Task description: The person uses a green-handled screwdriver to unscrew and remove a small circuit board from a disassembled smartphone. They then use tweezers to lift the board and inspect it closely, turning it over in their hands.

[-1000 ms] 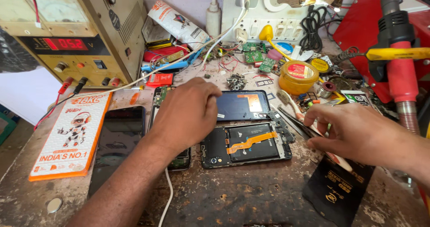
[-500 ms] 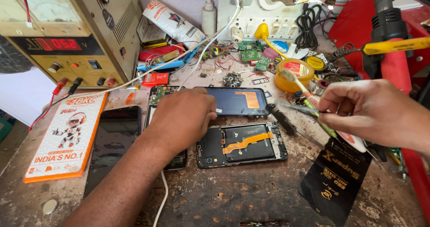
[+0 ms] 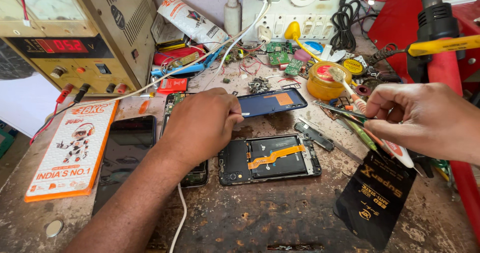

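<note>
Two hands work over an opened phone (image 3: 270,159) lying face down at the middle of the counter (image 3: 280,218), its battery and orange flex cable exposed. The left hand (image 3: 202,128) rests just left of it, its grip closed on the near edge of a blue back cover (image 3: 272,102) lying just behind the phone. The right hand (image 3: 420,117) hovers to the right, fingers pinched together on a small brush (image 3: 357,103) and some thin tools. A yellow tin (image 3: 325,80) sits behind. A black phone (image 3: 125,158) and an orange box (image 3: 72,150) lie far left, below a power supply (image 3: 75,33).
</note>
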